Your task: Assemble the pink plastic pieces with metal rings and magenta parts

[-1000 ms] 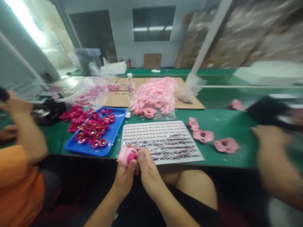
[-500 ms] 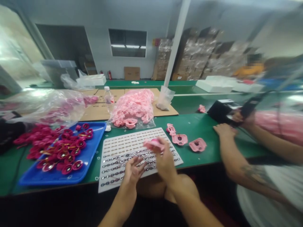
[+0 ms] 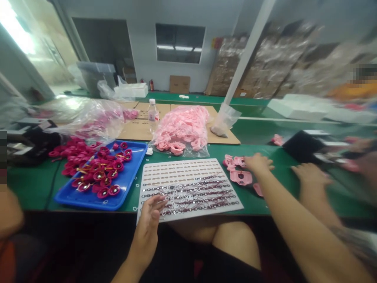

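Note:
My left hand (image 3: pixel 152 216) is over the front left part of a pale board (image 3: pixel 179 165), its fingers apart and holding nothing. Rows of small dark round parts with thin wires and white rings (image 3: pixel 176 196) cover the board's near half. Beyond the board's right side, my right hand (image 3: pixel 259 163) reaches out with spread fingers. By its thumb lies a light pink moulded piece (image 3: pixel 239 161); whether they touch I cannot tell. Another pink piece (image 3: pixel 240 177) with a dark round centre lies just nearer, and a third (image 3: pixel 258 189) is partly behind my forearm.
On the left, a blue tray (image 3: pixel 126 184) bears magenta parts (image 3: pixel 100 173) with wires. Behind the board are a clear bag of pink pieces (image 3: pixel 184 125), a bottle (image 3: pixel 153 114) and a small bag (image 3: pixel 225 122). A co-worker's hand (image 3: pixel 312 175) rests to the right, near a black box (image 3: pixel 304 146).
My right hand has moved from above the board to the right, and the pink piece is no longer in its grip. My left hand has drawn back slightly left. The view has turned left.

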Available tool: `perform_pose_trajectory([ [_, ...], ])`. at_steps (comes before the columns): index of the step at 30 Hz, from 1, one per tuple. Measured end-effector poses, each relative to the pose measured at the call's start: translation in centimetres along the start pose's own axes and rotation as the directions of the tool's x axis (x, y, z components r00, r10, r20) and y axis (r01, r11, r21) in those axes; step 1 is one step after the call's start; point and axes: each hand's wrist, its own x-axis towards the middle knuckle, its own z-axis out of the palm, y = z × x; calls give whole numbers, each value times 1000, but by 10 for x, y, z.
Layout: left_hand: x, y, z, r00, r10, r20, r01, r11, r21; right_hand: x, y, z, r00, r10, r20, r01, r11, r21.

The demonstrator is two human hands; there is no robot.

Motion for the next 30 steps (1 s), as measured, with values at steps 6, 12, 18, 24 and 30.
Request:
perform_pose_trajectory([
  [6,3,9,-2,997,-17,-75,18,1000,10,-62,-37,30,831,-555,46,551,831,77],
  [12,4,7,-4,997,-34,-65,39,996,78,-94,-48,60,671,-727,146,731,681,31],
  [18,4,6,-9,999,-33,-44,37,993,111,-93,-50,66,614,-762,206,788,609,-94],
  [24,5,8,-11,996,-43,-74,46,998,33,-95,-49,64,585,-780,224,811,564,-155],
  [30,5,5,-15,999,-23,-31,24,998,57,-91,-46,66,586,-775,235,810,558,-178],
])
